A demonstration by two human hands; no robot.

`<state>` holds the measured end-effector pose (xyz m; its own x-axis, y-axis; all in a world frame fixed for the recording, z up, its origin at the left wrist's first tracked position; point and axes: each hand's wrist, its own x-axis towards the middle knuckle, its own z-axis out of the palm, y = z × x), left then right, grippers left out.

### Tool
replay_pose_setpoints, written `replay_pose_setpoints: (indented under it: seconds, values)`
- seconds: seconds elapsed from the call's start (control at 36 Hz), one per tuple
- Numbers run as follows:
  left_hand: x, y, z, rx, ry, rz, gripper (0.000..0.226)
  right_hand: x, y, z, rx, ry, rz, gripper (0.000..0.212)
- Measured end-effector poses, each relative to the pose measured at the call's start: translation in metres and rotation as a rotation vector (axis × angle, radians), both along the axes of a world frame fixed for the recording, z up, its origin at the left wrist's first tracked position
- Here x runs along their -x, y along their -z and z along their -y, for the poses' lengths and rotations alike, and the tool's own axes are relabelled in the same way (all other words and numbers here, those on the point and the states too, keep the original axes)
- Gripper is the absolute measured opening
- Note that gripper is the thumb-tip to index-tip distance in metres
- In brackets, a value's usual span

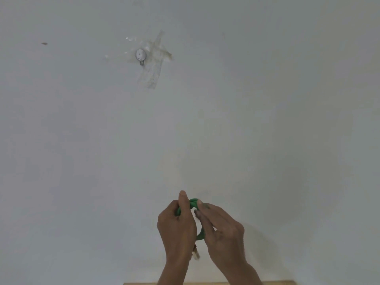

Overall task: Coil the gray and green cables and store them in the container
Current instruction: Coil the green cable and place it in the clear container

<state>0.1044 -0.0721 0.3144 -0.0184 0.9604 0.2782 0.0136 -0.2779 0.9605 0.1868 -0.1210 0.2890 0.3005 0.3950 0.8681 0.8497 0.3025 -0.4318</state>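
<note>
The green cable (193, 204) is wound into a small ring. It is held up in the air in front of a pale wall (267, 99), low in the middle of the view. Part of the ring shows at the top, between the two hands, and a curved bit shows lower down, in the gap between the palms. A small pale end piece (195, 255) hangs below the ring, just under the left hand; it is blurry, so its shape is hard to tell.

The left hand (177, 229) has its grip closed around the left side of the ring, with the thumb pointing up along the cable. The right hand (221, 231) has its grip pinching the right side of the ring, with the fingertips (198, 211) bent onto it. The two hands are very close, nearly touching.

At the very bottom edge of the view, under the wrists, is a thin strip of light wood, the far edge of the counter (277, 283). Only that strip shows.

The wall fills almost everything else. High up and to the left, well apart from the hands, a small round metal hook (140, 55) sits on the wall under crossed pieces of clear tape (152, 76). A tiny dark spot (44, 43) sits far to the left. There is lots of open room above and on both sides of the hands.
</note>
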Motion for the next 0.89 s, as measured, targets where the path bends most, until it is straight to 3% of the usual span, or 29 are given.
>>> replay_pose_setpoints:
  seconds: [0.17, 0.42, 0.75, 0.81, 0.89]
  values:
    - [0.007, 0.002, -0.016, 0.000, -0.007, -0.017, 0.057, 0.016, -0.001, -0.012, 0.044, 0.057, -0.055, 0.012]
    - [0.024, 0.019, -0.036, 0.100, 0.005, -0.017, 0.066, 0.040, 0.014, -0.029, 0.130, 0.070, -0.076, 0.024]
    - [0.063, 0.091, -0.029, 0.150, 0.163, -0.264, 0.063, 0.069, 0.090, -0.013, 0.243, 0.111, -0.359, 0.012]
    - [0.066, 0.111, -0.023, 0.228, 0.187, -0.248, 0.063, 0.075, 0.108, -0.004, 0.280, 0.121, -0.415, 0.012]
    - [0.069, 0.144, -0.014, 0.514, 0.253, -0.110, 0.061, 0.082, 0.139, 0.010, 0.340, 0.129, -0.491, 0.013]
